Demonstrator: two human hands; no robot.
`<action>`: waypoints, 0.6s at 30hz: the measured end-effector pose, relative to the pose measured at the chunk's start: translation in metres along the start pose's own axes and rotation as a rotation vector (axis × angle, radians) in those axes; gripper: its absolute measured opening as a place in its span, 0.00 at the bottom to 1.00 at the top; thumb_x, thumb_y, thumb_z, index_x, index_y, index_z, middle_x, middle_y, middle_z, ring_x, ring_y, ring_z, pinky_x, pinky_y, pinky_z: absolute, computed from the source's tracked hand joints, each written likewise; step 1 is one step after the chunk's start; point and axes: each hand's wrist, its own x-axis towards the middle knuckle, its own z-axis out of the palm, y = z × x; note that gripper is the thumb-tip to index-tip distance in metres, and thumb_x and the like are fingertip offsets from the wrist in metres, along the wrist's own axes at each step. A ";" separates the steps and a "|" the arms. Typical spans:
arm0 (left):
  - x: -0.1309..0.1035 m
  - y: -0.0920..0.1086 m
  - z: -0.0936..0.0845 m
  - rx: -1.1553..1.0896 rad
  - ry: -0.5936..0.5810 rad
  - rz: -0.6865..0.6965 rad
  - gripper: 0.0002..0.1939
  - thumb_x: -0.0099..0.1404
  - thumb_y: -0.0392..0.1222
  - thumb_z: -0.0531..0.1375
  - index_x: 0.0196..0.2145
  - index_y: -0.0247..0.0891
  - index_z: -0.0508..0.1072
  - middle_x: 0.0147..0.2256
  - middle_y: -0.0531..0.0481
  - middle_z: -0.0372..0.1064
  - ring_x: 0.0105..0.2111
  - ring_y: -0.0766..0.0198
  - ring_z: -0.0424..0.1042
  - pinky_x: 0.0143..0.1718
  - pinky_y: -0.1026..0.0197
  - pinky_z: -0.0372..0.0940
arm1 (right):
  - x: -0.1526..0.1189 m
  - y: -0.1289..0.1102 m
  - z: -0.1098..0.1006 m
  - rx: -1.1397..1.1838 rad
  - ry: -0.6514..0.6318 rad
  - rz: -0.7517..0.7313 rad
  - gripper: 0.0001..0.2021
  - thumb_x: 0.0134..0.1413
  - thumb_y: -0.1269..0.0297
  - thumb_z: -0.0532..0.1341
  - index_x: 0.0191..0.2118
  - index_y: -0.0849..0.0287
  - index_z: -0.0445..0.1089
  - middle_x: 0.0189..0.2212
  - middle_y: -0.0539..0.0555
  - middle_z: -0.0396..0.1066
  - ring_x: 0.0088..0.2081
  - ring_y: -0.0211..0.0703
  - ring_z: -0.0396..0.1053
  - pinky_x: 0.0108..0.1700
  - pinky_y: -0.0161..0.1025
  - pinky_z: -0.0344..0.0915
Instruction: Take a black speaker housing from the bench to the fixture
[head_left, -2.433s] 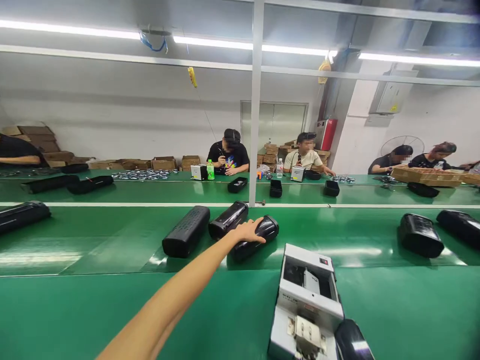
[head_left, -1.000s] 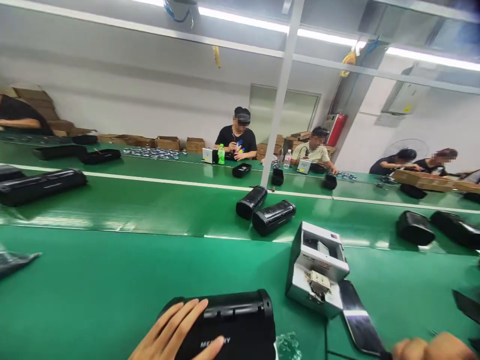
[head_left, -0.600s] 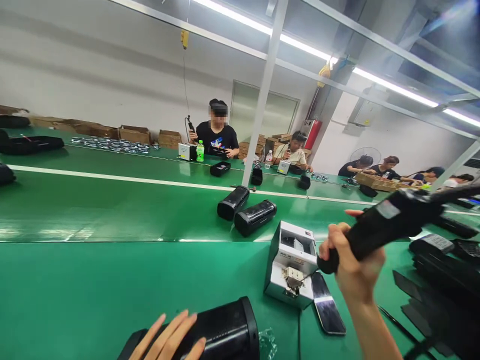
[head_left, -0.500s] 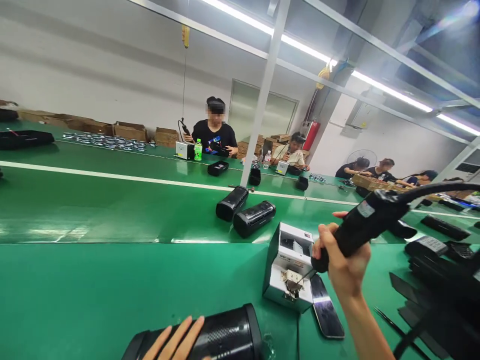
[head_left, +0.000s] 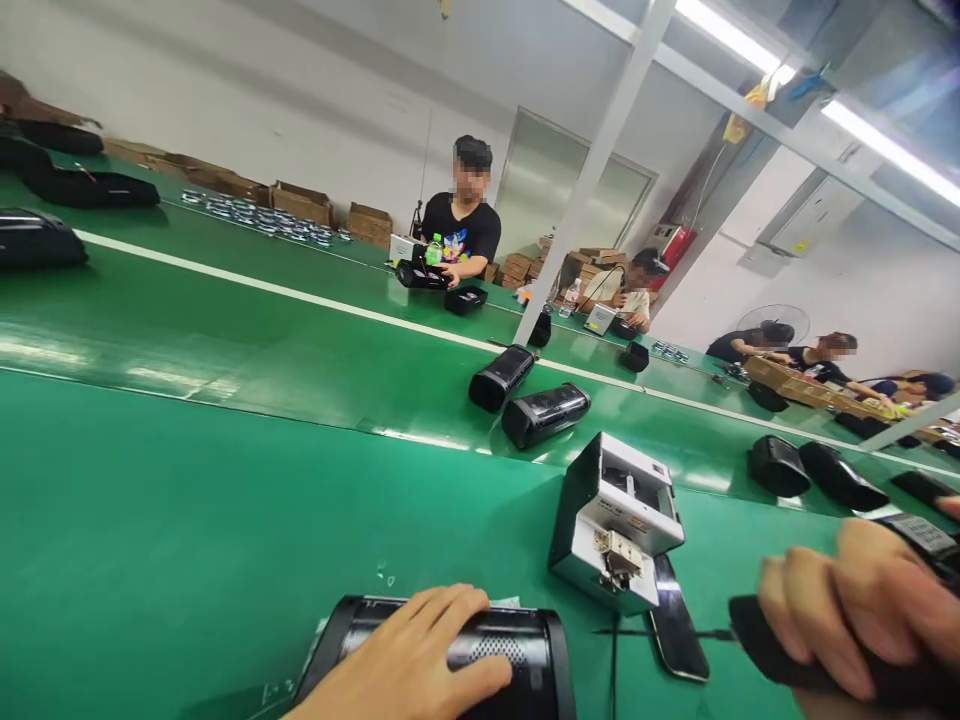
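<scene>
Speaker [head_left: 480,655] is lying on its side on the near green table [head_left: 187,520], at the bottom edge of the view, its long axis running left to right and its open right end facing the driver. The left hand [head_left: 420,665] is resting flat on top of it, fingers loosely spread and pressing down; the speaker's lower part and the wrist are being cut off by the frame. Just beyond, a grey screw feeder [head_left: 615,520] is standing with a dark phone [head_left: 677,625] lying beside it. The right hand [head_left: 847,605] is curling tight around a black driver [head_left: 765,650], whose long axis is running left to right, its thin bit [head_left: 660,632] pointing left toward the speaker, well short of it. The hand is blurring, and the driver's rear is hiding behind the fingers. Two more speakers [head_left: 525,395] are lying on the belt beyond.
</scene>
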 end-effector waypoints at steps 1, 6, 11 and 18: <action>-0.004 0.001 0.005 0.010 -0.018 0.014 0.19 0.78 0.50 0.73 0.63 0.59 0.78 0.59 0.49 0.80 0.53 0.54 0.80 0.56 0.57 0.77 | -0.003 -0.007 0.004 0.005 -0.041 -0.001 0.25 0.70 0.59 0.80 0.64 0.36 0.72 0.21 0.41 0.56 0.13 0.42 0.49 0.15 0.42 0.62; -0.020 -0.001 0.019 0.021 -0.093 0.032 0.34 0.81 0.55 0.71 0.77 0.69 0.66 0.64 0.48 0.79 0.55 0.52 0.81 0.55 0.57 0.76 | -0.002 -0.011 0.050 0.013 -0.117 -0.019 0.24 0.72 0.62 0.79 0.64 0.41 0.71 0.23 0.39 0.60 0.14 0.39 0.55 0.17 0.38 0.66; 0.001 -0.004 0.009 -0.026 -0.075 0.075 0.19 0.82 0.54 0.69 0.67 0.65 0.76 0.58 0.48 0.79 0.45 0.55 0.77 0.49 0.60 0.71 | 0.003 0.005 0.068 -0.010 -0.234 0.000 0.18 0.77 0.55 0.76 0.62 0.43 0.70 0.24 0.40 0.63 0.15 0.40 0.61 0.19 0.37 0.70; 0.023 -0.003 -0.033 -0.010 -0.160 0.064 0.16 0.87 0.54 0.65 0.68 0.64 0.78 0.56 0.51 0.82 0.48 0.55 0.80 0.50 0.58 0.73 | 0.007 0.011 0.055 -0.040 -0.268 0.061 0.17 0.78 0.61 0.74 0.63 0.42 0.69 0.25 0.41 0.64 0.16 0.42 0.63 0.20 0.38 0.73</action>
